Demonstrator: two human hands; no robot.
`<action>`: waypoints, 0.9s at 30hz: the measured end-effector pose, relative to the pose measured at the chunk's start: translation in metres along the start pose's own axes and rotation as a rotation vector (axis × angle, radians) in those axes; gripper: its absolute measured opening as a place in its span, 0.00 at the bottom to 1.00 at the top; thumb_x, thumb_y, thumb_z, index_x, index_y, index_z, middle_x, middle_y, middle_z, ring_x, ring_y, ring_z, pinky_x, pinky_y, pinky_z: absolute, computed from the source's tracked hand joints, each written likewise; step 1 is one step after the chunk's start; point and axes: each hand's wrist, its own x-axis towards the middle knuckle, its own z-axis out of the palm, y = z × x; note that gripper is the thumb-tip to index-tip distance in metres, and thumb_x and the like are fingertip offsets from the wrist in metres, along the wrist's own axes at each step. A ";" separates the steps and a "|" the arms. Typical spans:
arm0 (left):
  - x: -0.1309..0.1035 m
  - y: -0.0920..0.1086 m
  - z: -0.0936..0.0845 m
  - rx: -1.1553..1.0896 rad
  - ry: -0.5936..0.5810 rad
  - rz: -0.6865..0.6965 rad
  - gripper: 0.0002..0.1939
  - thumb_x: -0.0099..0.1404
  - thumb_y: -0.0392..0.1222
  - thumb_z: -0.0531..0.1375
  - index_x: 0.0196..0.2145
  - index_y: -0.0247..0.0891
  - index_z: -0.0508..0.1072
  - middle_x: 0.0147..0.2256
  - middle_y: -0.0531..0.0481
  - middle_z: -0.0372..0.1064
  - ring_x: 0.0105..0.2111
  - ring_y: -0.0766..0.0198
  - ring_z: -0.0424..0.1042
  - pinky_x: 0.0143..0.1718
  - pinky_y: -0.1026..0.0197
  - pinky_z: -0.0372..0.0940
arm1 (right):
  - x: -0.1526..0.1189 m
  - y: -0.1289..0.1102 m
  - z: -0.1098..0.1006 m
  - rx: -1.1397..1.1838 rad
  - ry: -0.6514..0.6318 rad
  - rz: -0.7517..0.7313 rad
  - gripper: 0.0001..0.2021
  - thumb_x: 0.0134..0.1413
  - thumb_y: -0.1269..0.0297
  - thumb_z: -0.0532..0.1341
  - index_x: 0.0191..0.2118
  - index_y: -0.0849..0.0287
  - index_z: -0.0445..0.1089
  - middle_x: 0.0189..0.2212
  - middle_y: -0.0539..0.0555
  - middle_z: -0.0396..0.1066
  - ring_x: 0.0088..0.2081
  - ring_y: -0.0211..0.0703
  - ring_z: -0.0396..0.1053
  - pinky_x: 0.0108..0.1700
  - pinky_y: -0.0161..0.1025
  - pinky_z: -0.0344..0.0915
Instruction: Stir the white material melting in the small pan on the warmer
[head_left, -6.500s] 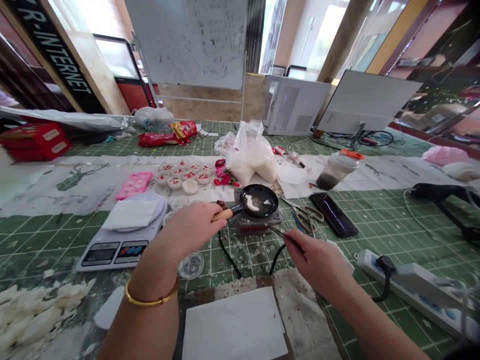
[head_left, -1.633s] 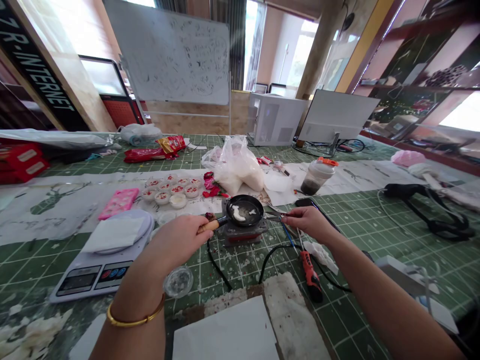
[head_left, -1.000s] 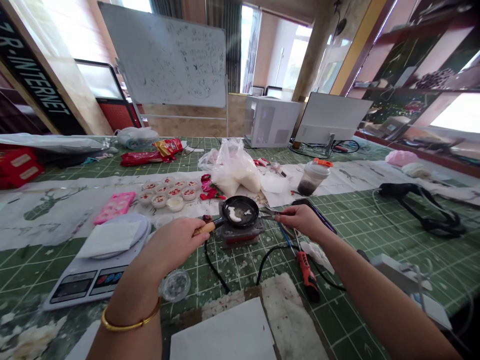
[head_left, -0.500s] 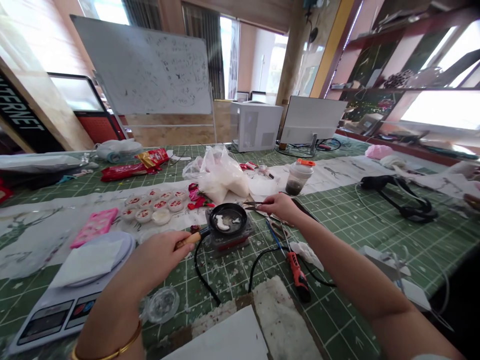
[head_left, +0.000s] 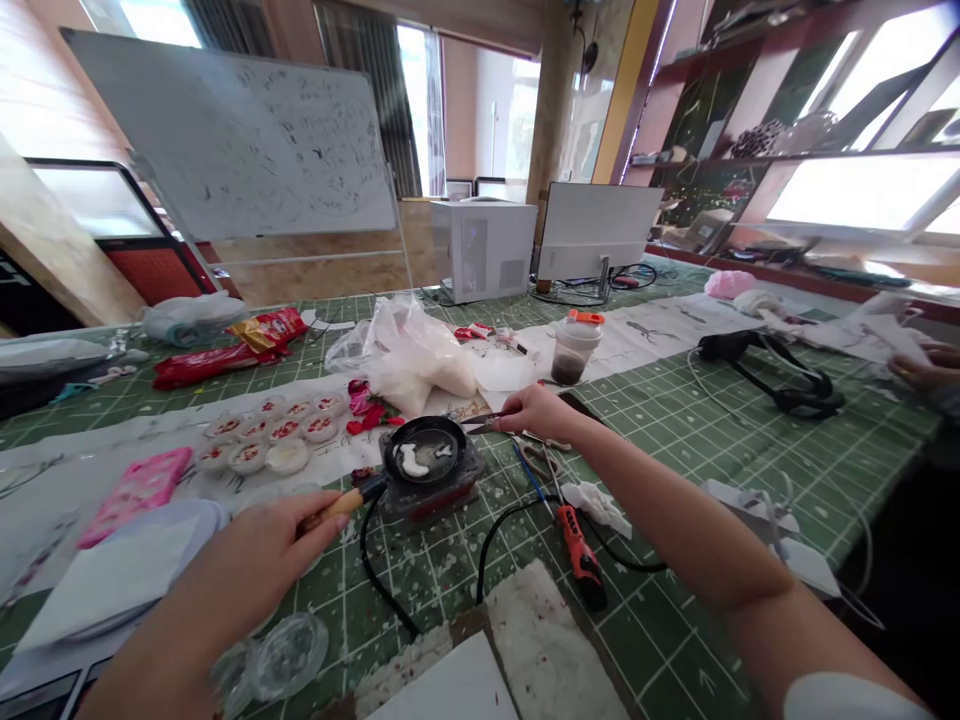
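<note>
Gripping the pan [head_left: 433, 470] with our left hand [head_left: 271, 555], we've shifted the metal tool [head_left: 486, 418], pinched in our right hand [head_left: 536, 412], beside it, probably within reach of the white lumps [head_left: 413, 461].

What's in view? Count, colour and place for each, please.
Hot plate: one, grey and red, centre
Skillet: one, black, on hot plate
Lumps: two, white, in skillet
Tweezers: one pair, grey, right of skillet
Cups: about ten, whitish, left of skillet
Plastic bag: one, translucent, behind skillet
Shaker cup: one, orange lid, right of bag
Kitchen scale: one, white, lower left
Handled tool: one, red and black, lower right
Whiteboard: one, white, back left
Monitor: one, white, background
Another person's hand: one, blurred, right edge
Left hand: one, bare, on skillet handle
Right hand: one, bare, holding tweezers
</note>
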 end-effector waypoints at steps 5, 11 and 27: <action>0.003 -0.002 0.002 0.028 -0.024 -0.050 0.27 0.60 0.63 0.47 0.49 0.48 0.70 0.44 0.50 0.72 0.43 0.50 0.69 0.35 0.60 0.60 | 0.007 0.004 -0.002 0.002 -0.034 -0.022 0.14 0.39 0.53 0.64 0.26 0.61 0.74 0.18 0.48 0.67 0.23 0.34 0.60 0.26 0.33 0.53; 0.005 -0.004 0.002 0.040 -0.045 -0.078 0.26 0.59 0.65 0.47 0.49 0.54 0.68 0.43 0.57 0.73 0.45 0.50 0.68 0.41 0.56 0.60 | 0.012 0.009 -0.002 0.056 -0.088 -0.054 0.15 0.39 0.52 0.63 0.25 0.61 0.73 0.17 0.47 0.65 0.22 0.32 0.58 0.25 0.32 0.52; 0.009 -0.013 0.008 0.056 -0.102 -0.170 0.30 0.59 0.66 0.44 0.53 0.53 0.66 0.49 0.56 0.69 0.49 0.53 0.66 0.46 0.58 0.59 | 0.044 0.010 -0.005 0.073 -0.081 -0.053 0.15 0.37 0.52 0.65 0.25 0.60 0.73 0.17 0.47 0.67 0.22 0.33 0.60 0.25 0.32 0.53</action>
